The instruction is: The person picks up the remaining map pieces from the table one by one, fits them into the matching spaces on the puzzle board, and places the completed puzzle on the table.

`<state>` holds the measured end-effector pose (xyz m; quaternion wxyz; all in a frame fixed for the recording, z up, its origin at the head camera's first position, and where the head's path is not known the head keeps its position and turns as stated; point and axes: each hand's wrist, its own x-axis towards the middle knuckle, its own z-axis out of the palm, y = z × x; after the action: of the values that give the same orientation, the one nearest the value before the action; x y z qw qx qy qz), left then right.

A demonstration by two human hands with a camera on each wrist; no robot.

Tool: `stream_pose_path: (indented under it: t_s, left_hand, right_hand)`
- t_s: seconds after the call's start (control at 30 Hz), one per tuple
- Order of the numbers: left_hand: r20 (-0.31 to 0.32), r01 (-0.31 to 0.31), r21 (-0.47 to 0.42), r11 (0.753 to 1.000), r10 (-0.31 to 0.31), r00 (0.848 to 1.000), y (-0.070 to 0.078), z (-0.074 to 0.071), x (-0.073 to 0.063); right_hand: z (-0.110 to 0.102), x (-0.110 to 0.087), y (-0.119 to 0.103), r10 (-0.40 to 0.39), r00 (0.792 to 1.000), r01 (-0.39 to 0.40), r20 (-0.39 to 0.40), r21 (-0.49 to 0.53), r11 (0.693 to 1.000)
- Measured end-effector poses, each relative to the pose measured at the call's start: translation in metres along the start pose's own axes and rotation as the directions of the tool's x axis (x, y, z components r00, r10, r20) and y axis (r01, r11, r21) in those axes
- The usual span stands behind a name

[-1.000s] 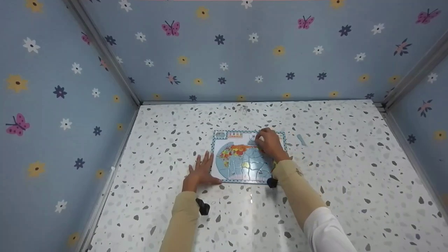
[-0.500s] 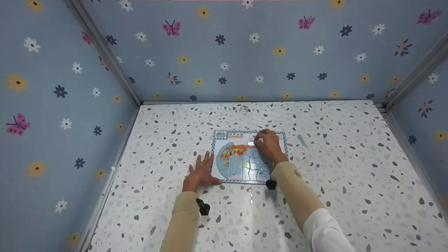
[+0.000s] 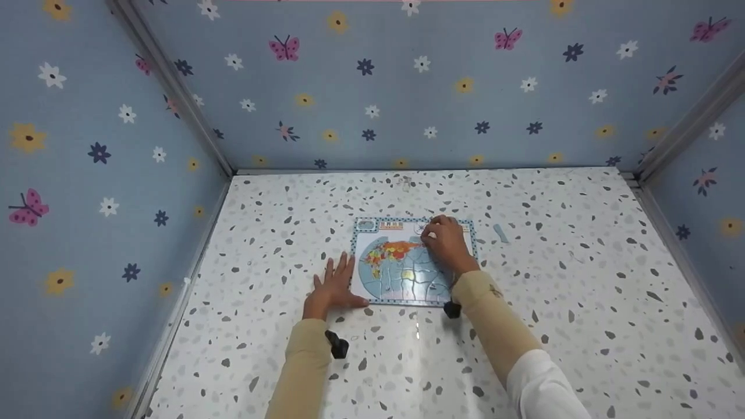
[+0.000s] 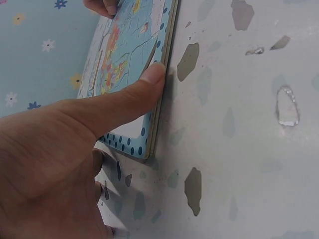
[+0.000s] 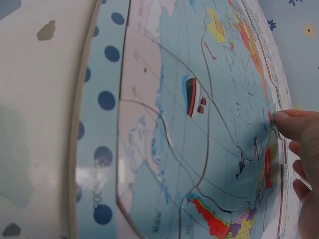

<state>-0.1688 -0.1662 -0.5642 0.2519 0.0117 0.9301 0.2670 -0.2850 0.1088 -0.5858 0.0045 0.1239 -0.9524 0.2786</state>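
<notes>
A world-map jigsaw puzzle [image 3: 401, 302] with a blue dotted border lies flat on the table. My left hand [image 3: 336, 289] has its fingers spread at the board's left edge, and its thumb [image 4: 149, 77] rests on the lower border in the left wrist view. Over the upper right of the map, my right hand [image 3: 451, 245] pinches a small blue puzzle piece [image 3: 415, 238] at the map's top edge, mostly covered by the fingertips. In the right wrist view the right thumb [image 5: 289, 123] touches the map's far side, with the other fingers curled behind it.
One loose narrow blue puzzle piece [image 3: 501, 233] lies on the table to the right of the board. The speckled white table [image 3: 279, 233] meets flower-patterned blue panels [image 3: 407, 87] at the back and both sides.
The small piece at my right fingertips caught a bright glint half a second ago and now looks blue. My right hand has shifted very slightly; my left hand stays in place.
</notes>
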Motion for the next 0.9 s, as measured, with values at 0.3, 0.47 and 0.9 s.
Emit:
stream_pose_path:
  t_s: [0.3, 0.47, 0.9]
  left_hand:
    - [-0.002, 0.001, 0.008, 1.000, -0.001, 1.000, -0.001, 0.003, -0.001]
    - [-0.004, -0.003, 0.011, 1.000, 0.003, 1.000, 0.000, 0.002, -0.002]
    - [-0.002, -0.004, 0.017, 1.000, 0.004, 1.000, 0.000, -0.001, -0.001]
  right_hand:
    - [-0.003, -0.004, 0.010, -0.019, 0.999, 0.020, 0.045, -0.018, 1.000]
    - [-0.011, -0.005, 0.021, 0.013, 1.000, -0.012, -0.008, 0.062, 0.998]
    - [-0.037, -0.013, 0.055, 0.158, 0.976, -0.138, -0.153, 0.134, 0.981]
